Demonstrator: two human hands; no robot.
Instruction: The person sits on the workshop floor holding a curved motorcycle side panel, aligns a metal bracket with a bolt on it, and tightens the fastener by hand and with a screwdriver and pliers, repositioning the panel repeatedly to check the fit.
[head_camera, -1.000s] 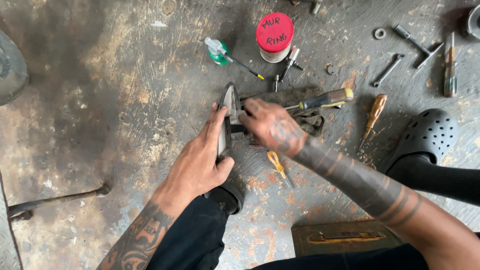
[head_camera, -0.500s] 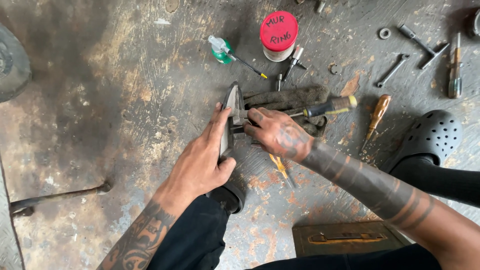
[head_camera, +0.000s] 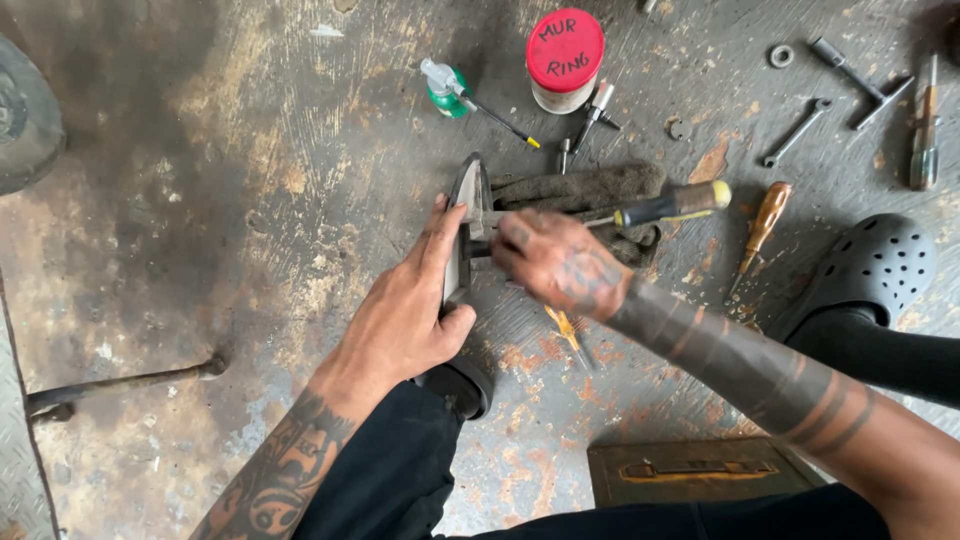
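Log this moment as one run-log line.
left hand: steadies upright pointed metal part | right hand: grips tool against it, tip hidden | black-and-yellow-handled screwdriver: on dark rag | red-lidded jar: behind

Grey metal plate (head_camera: 462, 235) — on edge, upright

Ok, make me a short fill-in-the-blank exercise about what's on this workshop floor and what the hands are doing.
1. The left hand steadies a pointed metal part that stands on its ____.
2. The lid of the round tub is ____.
3. The screwdriver beside the right hand lies on a dark ____.
4. The perforated clog is ____.

Missing words: edge; red; cloth; black
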